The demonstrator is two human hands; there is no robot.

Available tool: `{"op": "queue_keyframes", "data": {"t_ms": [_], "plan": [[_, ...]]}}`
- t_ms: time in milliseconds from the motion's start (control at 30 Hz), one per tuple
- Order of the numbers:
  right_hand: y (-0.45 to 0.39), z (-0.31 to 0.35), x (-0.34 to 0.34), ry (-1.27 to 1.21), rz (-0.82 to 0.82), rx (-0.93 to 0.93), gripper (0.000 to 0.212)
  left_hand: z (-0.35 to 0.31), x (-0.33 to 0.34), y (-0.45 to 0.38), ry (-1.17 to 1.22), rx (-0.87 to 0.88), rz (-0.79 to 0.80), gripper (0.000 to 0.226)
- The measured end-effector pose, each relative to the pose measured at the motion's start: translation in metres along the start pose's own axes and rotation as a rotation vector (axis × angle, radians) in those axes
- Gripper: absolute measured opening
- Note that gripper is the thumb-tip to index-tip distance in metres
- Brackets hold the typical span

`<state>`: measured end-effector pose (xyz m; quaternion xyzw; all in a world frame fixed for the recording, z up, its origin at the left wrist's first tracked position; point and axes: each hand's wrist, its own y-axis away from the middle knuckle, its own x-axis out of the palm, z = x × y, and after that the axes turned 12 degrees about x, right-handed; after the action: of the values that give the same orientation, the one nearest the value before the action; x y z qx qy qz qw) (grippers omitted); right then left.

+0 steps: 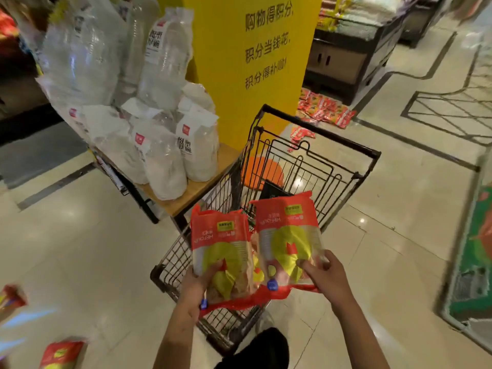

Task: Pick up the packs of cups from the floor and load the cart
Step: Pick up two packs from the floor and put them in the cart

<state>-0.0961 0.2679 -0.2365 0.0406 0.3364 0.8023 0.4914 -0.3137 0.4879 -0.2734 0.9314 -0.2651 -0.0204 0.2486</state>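
Packs of cups are held above the cart (306, 166): one (221, 251) gripped by the left hand (197, 291), another (288, 235) by the right hand (323, 272); neither is loaded yet; more packs (60, 354) lie on the floor left of the cart.

Two cup packs (253, 241) side by side above cart (343, 147), display table (186, 198) left, pillar (247, 62) behind

Two bare arms come up from the bottom edge. No sleeves show on them, and no watch, ring or glove. The left hand (198, 284) and the right hand (323, 274) have short, plain nails. Low down between the arms is a dark, black piece of clothing (262, 350), rounded and plain, with no marks.
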Motion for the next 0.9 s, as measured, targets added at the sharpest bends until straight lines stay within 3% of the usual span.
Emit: {"op": "queue_keyframes", "data": {"t_ms": [100,167,400,500,600,700,833,900], "plan": [[-0.038,0.027,-0.013,0.056,0.055,-0.027,0.034,-0.007,0.036,-0.002,-0.011,0.029,-0.013,0.036],[-0.06,0.039,-0.018,0.055,0.082,-0.027,0.038,-0.017,0.055,-0.01,-0.021,0.04,-0.059,0.027],[-0.124,0.06,-0.028,0.085,0.221,0.006,0.024,-0.021,0.096,-0.033,0.127,-0.006,-0.19,0.07],[-0.152,0.071,-0.029,0.162,0.317,0.073,0.048,-0.014,0.108,-0.036,0.193,-0.018,-0.238,0.076],[-0.181,0.085,-0.023,0.245,0.411,0.076,0.068,-0.007,0.119,-0.038,0.221,-0.05,-0.365,0.066],[-0.201,0.104,-0.012,0.317,0.491,0.063,0.033,-0.003,0.129,-0.037,0.237,-0.088,-0.467,0.065],[-0.242,0.107,0.012,0.396,0.566,0.12,0.033,0.014,0.135,-0.034,0.291,-0.155,-0.546,0.065],[-0.263,0.1,0.025,0.411,0.564,0.193,0.026,0.033,0.131,-0.037,0.319,-0.22,-0.615,0.05]]}}
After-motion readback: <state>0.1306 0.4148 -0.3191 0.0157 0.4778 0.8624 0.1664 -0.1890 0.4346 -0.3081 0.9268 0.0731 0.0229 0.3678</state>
